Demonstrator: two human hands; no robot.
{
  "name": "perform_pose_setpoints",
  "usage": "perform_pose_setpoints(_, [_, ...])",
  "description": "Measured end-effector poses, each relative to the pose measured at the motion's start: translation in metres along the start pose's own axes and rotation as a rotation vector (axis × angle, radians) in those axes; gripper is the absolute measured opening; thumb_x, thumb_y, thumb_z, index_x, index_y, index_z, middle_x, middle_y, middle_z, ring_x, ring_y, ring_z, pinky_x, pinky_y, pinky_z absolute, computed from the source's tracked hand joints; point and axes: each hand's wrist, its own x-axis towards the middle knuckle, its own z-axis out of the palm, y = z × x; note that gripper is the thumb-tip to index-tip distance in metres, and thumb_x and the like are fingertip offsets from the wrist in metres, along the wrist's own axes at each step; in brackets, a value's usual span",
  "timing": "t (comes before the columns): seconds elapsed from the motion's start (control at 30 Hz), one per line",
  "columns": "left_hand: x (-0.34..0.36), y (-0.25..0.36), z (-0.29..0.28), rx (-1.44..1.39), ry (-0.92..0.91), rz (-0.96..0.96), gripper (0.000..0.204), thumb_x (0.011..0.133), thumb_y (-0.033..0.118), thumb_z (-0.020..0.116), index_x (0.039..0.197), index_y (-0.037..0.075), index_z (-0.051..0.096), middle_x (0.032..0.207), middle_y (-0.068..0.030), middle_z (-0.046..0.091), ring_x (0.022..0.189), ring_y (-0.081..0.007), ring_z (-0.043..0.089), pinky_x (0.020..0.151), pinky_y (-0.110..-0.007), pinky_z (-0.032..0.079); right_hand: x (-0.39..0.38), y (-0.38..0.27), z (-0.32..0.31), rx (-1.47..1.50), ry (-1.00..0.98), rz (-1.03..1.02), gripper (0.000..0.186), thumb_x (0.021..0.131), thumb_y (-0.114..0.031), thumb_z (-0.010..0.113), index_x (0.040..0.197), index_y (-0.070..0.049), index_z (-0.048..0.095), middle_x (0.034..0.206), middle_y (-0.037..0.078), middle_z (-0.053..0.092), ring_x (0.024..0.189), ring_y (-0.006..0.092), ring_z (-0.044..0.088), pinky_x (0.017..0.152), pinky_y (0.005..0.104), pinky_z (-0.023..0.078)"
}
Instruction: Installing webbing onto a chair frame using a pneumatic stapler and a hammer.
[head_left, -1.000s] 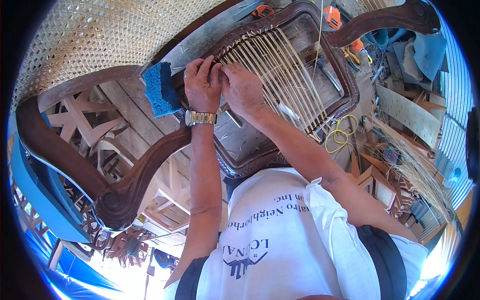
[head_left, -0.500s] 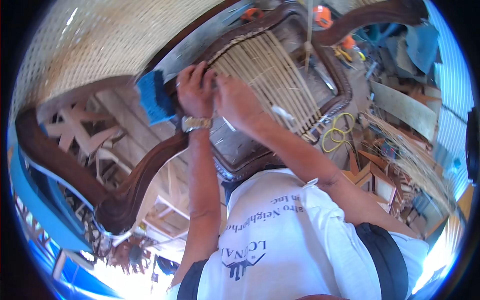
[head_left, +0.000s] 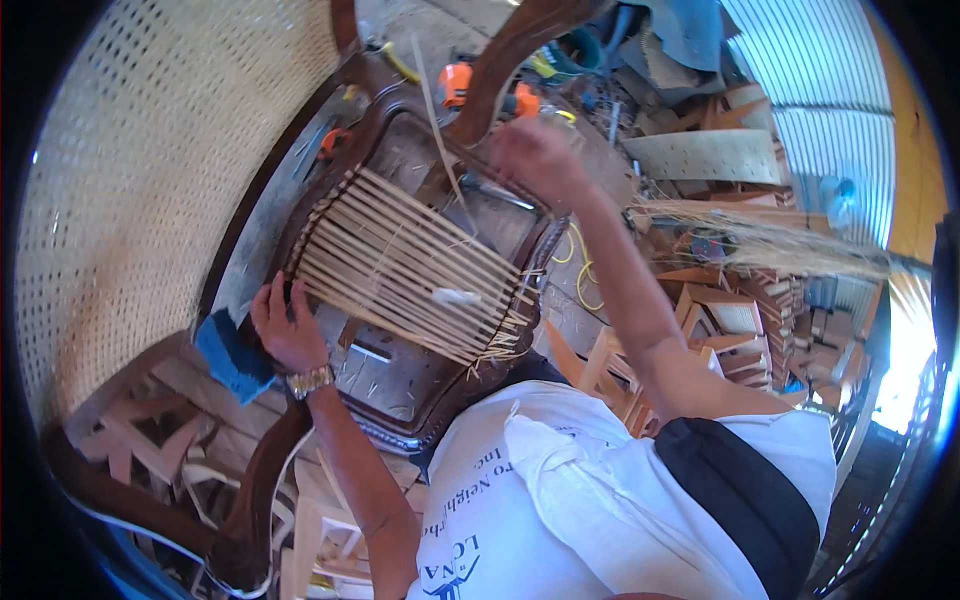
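A dark carved chair seat frame (head_left: 426, 420) has parallel cane strips (head_left: 410, 260) strung across its opening, with tied ends along the lower right. My left hand (head_left: 293, 318) rests on the left rim at the strips' ends, fingers apart; whether a fingertip pins a strip is unclear. My right hand (head_left: 538, 155) is raised over the upper right corner, smeared by motion, so its fingers and anything in them cannot be made out. A long pale strip (head_left: 435, 120) stretches up from the opening. A blue fuzzy pad (head_left: 233, 357) lies beside my left hand.
A woven cane panel (head_left: 140, 190) in dark wood is at left, with a curved arm (head_left: 487, 50) at top. Orange tools (head_left: 455, 85), a yellow cord (head_left: 582, 280), wooden parts (head_left: 720, 335) and long fibres (head_left: 760, 240) lie about, beside a corrugated sheet (head_left: 810, 70).
My right hand has left my left hand, rising to the upper right. The view has swung, shifting the chair leftward and tilting it. My left hand's fingers now lie apart on the rim.
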Motion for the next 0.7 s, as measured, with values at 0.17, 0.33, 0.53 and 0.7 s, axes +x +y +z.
perform_pose_setpoints(0.17, [0.005,0.012,0.003,0.003,-0.006,-0.04,0.026,0.086,0.021,0.076,0.109,0.009,0.074,0.105,-0.0113,0.065,0.1,-0.0301,0.061,0.087,-0.041,0.051,0.101,0.118,-0.073,-0.832,0.19,-0.433,0.049,0.078,-0.008,0.063,0.126,-0.005,0.056,0.122,0.02,0.061,0.116,0.0385,0.058,0.101,0.046,0.046])
perform_pose_setpoints(0.33, [0.004,0.01,0.004,-0.06,0.053,-0.048,0.028,0.082,0.02,0.078,0.107,0.009,0.073,0.102,-0.01,0.064,0.096,-0.0288,0.062,0.083,-0.04,0.051,0.157,0.153,-0.057,-0.763,-0.097,-0.281,0.053,0.08,-0.028,0.073,0.126,-0.006,0.061,0.131,0.017,0.061,0.123,0.0347,0.055,0.102,0.0417,0.046])
perform_pose_setpoints(0.53, [0.0,0.005,-0.007,-0.017,0.041,-0.056,0.027,0.082,0.017,0.077,0.107,0.008,0.073,0.101,-0.0099,0.063,0.094,-0.0289,0.061,0.082,-0.04,0.051,0.162,0.142,-0.046,-1.114,-0.146,-0.262,0.037,0.087,-0.03,0.067,0.117,-0.006,0.065,0.116,0.015,0.067,0.111,0.0323,0.062,0.096,0.0415,0.047])
perform_pose_setpoints(0.7, [0.002,0.009,0.001,-0.091,0.056,-0.069,0.026,0.083,0.016,0.076,0.107,0.007,0.073,0.102,-0.0093,0.063,0.093,-0.0292,0.061,0.081,-0.04,0.051,0.096,0.088,-0.096,-0.99,0.072,0.11,0.043,0.086,-0.032,0.063,0.123,-0.011,0.061,0.104,0.02,0.069,0.103,0.0377,0.066,0.087,0.0439,0.051])
